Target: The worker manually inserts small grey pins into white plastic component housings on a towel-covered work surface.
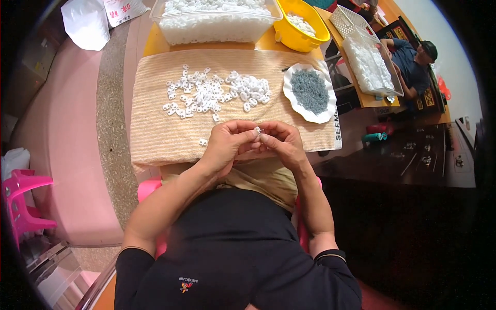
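Note:
Near the front edge of the towel-covered table, my hands meet at the fingertips. A small white plastic piece [257,130] is pinched between the thumb and finger of my left hand [226,143]. My right hand [285,143] is closed against it, its thumb and forefinger pressed together; a thin, tiny thing seems to be there, too small to name. Ahead lies a loose pile of white two-holed plastic pieces [204,93], with a tighter heap of white pieces [250,89] beside it. One loose white piece [203,142] rests left of my left hand.
To the right, a white scalloped plate [324,117] holds many small grey-blue pieces [309,90]. At the back stand a clear bin [217,37] full of white pieces and a yellow basin [294,42]. A co-worker [413,62] sits at another table, far right. A pink stool [28,181] stands left.

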`<state>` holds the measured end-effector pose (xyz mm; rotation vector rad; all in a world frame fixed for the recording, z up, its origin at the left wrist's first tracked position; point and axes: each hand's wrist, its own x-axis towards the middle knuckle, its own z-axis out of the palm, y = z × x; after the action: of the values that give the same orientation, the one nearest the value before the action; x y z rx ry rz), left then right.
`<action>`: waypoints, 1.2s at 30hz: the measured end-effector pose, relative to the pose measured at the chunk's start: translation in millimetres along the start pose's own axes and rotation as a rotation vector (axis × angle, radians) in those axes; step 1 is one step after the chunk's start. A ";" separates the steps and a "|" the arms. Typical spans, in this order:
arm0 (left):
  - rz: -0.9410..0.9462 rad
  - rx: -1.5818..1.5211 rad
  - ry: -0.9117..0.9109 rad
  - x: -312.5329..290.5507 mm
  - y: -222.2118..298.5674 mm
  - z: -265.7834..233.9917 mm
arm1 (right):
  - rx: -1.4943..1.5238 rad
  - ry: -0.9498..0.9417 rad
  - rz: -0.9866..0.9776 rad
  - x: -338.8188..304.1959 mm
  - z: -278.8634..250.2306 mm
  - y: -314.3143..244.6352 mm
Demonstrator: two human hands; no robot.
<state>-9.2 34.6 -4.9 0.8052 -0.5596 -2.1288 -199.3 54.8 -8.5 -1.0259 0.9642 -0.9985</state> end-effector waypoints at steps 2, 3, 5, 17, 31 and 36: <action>0.016 0.005 0.008 -0.1 0.5 -0.2 | -0.001 0.010 0.016 0.2 -0.6 0.0; 0.030 0.011 0.016 -0.1 0.9 -0.3 | -0.004 0.008 0.016 -0.4 -0.6 -0.8; 0.032 0.001 0.030 0.3 2.3 -1.7 | 0.023 0.093 0.044 -1.6 -0.6 -3.9; 0.220 -0.117 0.144 6.7 18.6 -12.0 | -0.973 0.183 -0.399 36.3 12.8 -20.4; 0.249 -0.152 0.165 6.0 27.4 -13.9 | -1.287 0.353 -0.339 58.2 34.1 -11.9; 0.249 -0.165 0.184 6.8 26.7 -12.5 | -1.243 0.342 -0.364 60.6 31.2 -11.5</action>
<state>9.8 11.7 0.3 0.7844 -0.3617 -1.8247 -156.5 1.2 0.4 -2.1489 1.8035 -0.8278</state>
